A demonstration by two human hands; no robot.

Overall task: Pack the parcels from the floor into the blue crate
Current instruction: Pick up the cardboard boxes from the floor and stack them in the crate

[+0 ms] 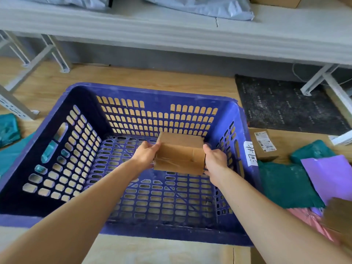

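Observation:
A large blue slotted crate [152,90] stands on the wooden floor in front of me, with nothing else inside it. Both hands reach down into it holding a brown cardboard box [181,153] near the far right corner of the crate's floor. My left hand [145,155] grips the box's left side and my right hand [215,159] grips its right side. On the floor to the right lie more parcels: a small labelled cardboard box [264,144], green mailer bags [285,181], a purple mailer [331,178] and a pink one [312,223].
Green bags [8,128] lie on the floor left of the crate. A grey shelf [171,29] on metal legs runs across the back, holding grey bags. A dark mat [285,105] lies at the right rear. Another cardboard box [339,216] shows at the right edge.

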